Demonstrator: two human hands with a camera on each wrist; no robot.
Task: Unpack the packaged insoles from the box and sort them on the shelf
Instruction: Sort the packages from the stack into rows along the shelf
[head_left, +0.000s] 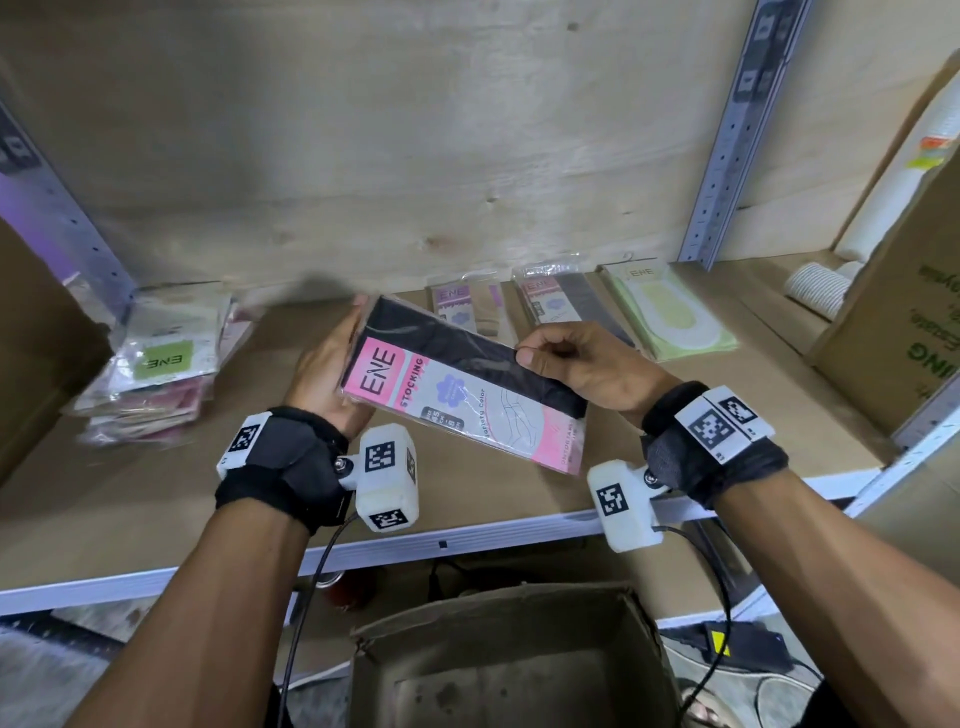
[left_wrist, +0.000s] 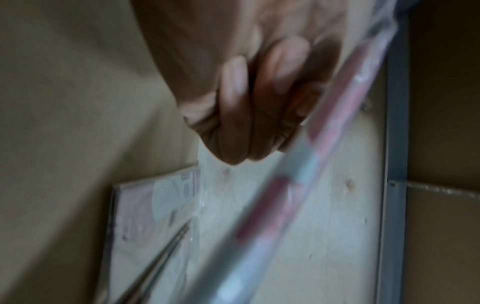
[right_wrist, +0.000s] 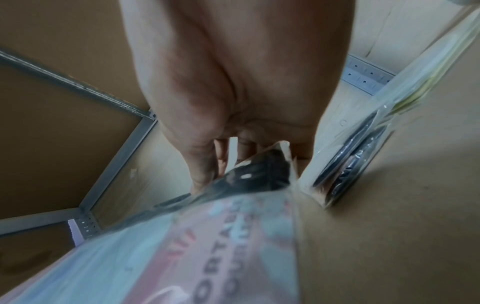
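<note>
Pink-and-black packet (head_left: 457, 395) between both hands

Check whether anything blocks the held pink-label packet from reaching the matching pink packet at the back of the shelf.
Nothing visible does. The pink-label packet, held by left hand and right hand, hangs above bare shelf; the matching packet lies just beyond, uncovered.

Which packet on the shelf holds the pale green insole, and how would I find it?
Start at the grey metal upright at the shelf's back right. Three packets lie in a row just left of its foot; the green packet is the rightmost. Its neighbours have pink or purple labels, and one holds something dark.
</note>
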